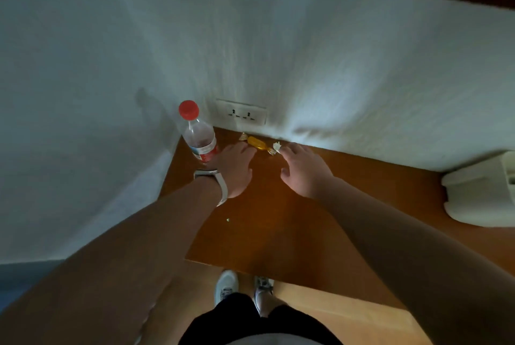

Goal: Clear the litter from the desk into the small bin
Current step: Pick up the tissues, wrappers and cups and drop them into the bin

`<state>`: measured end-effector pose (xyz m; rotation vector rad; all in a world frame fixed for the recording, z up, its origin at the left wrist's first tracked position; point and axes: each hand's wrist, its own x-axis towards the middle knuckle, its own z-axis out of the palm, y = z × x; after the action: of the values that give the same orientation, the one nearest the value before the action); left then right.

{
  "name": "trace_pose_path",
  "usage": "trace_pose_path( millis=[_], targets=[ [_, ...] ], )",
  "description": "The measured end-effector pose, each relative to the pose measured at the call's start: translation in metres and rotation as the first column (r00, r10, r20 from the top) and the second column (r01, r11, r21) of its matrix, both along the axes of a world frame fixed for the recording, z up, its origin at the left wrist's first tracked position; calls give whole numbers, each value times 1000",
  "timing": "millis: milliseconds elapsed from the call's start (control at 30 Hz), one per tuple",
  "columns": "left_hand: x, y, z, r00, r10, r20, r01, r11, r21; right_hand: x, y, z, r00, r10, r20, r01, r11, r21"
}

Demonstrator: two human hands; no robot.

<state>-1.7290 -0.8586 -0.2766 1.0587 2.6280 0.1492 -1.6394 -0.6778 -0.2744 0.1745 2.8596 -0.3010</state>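
Observation:
A yellow wrapped candy [257,143] lies on the brown desk [278,222] close to the wall. A small white crumpled scrap [276,146] sits at its right end. My right hand [302,169] reaches toward it, fingertips touching or almost touching the scrap, fingers apart. My left hand [234,170], with a white watch on the wrist, lies flat just left of the candy, fingers spread and holding nothing. A clear plastic bottle [198,134] with a red cap stands at the desk's back left corner, beside my left hand. No bin is in view.
A white object [479,191] sits at the desk's right side against the wall. A wall socket [241,111] is above the candy. A tiny pale crumb [228,220] lies on the desk near my left forearm. My feet stand on wooden floor below the desk's front edge.

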Motion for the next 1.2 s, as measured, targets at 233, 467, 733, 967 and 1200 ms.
trace_pose_path(
  millis=[233, 467, 733, 967, 1200],
  targets=[
    [-26, 13, -36, 1000, -26, -18, 27, 997, 66, -2, 7, -31, 999, -39, -38, 39, 999, -24],
    [-45, 22, -62, 994, -66, -92, 72, 995, 65, -26, 8, -54, 989, -34, -143, 28, 999, -39],
    [-47, 26, -70, 982, -107, -154, 117, 991, 59, -35, 6, -68, 985, -96, -145, 80, 991, -110],
    [-23, 19, -63, 991, -88, -103, 95, 993, 66, -8, 4, -58, 970, -226, -87, 209, 962, -174],
    [-1, 7, -27, 998, -67, -11, 68, 979, 193, 37, 3, -19, 929, -362, -80, 342, 919, -194]
  ],
)
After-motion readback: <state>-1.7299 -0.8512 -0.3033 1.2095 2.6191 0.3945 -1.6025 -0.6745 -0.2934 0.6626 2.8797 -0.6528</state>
